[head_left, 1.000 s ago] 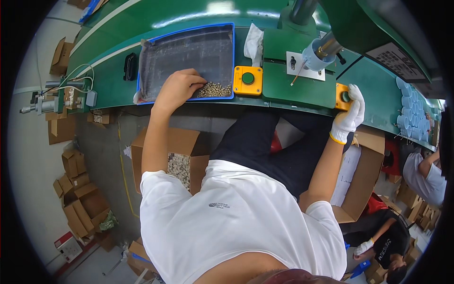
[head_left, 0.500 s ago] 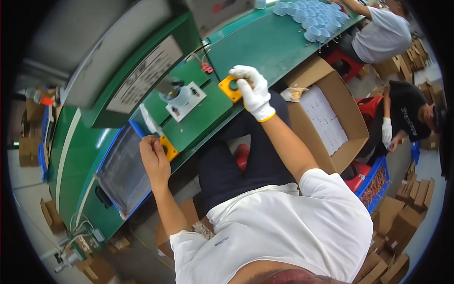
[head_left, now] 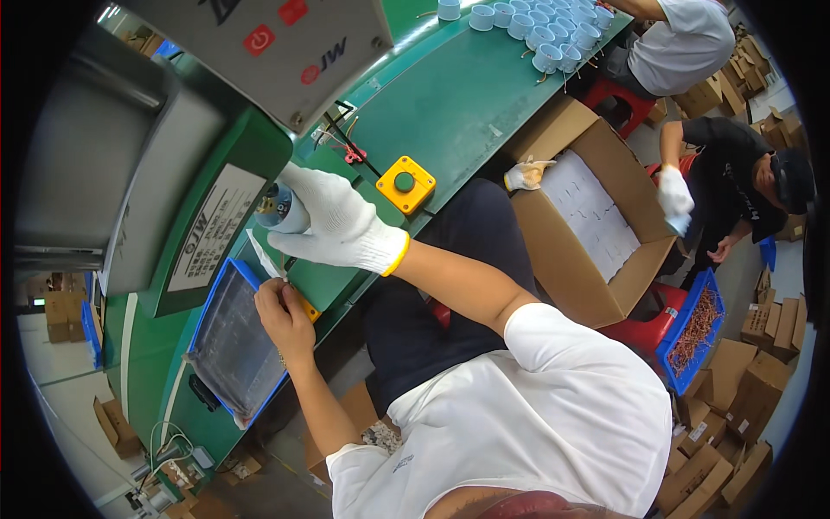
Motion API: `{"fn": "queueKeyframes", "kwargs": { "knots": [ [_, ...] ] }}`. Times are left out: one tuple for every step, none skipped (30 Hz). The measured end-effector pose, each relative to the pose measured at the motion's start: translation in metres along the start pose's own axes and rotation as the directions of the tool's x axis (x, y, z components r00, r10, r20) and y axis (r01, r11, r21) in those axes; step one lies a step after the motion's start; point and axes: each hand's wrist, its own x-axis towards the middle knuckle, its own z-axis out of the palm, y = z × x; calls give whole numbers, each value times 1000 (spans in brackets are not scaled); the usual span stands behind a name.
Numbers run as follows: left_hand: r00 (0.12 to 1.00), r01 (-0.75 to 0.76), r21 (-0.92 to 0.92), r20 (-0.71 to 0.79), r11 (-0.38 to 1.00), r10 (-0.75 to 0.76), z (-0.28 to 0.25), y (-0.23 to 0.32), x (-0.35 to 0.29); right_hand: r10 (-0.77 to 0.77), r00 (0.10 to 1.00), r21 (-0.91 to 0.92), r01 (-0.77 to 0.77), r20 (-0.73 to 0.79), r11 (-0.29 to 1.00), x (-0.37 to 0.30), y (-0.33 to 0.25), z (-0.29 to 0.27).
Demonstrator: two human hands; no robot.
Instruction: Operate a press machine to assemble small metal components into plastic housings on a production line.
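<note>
Loading step: our gloved right hand (head_left: 333, 221) grips the pale cylinder (head_left: 281, 210) at the machine; bare left hand (head_left: 284, 316) pinches something small beside the blue tray (head_left: 235, 346). Next needs precise seating.

Factory assembly floor, small-parts line. I'm seated at a green workbench (head_left: 467, 104) under a grey machine housing (head_left: 104, 164), with a yellow push-button box (head_left: 405, 184) bolted to the bench and rows of pale blue cylindrical parts (head_left: 540, 26) queued further along. Open cardboard cartons (head_left: 588, 216), a blue crate of parts (head_left: 696, 324) and co-workers (head_left: 735, 186) crowd the aisle beside me.
</note>
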Motion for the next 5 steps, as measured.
{"fn": "queueKeyframes", "kwargs": {
  "knots": [
    [1000, 13, -7, 0, 1000, -13, 0, 1, 0, -88, 996, 9, 88, -29, 996, 3, 3, 1],
    [1000, 21, 1, -4, 1000, -21, -2, 0, -1, -181, 982, -65, 177, -58, 982, 6, 0, -5],
    [999, 33, 8, 8, 999, -33, -3, 1, -1, -183, 982, -55, 180, -49, 982, 6, 5, -12],
    [999, 47, 14, 18, 999, -47, -4, 1, -2, -291, 951, 21, 295, -105, 955, 5, 15, -21],
    [999, 39, 24, 8, 999, -40, -2, -2, -1, -388, 905, 93, 408, -174, 908, 5, 26, -32]
  ]
}}
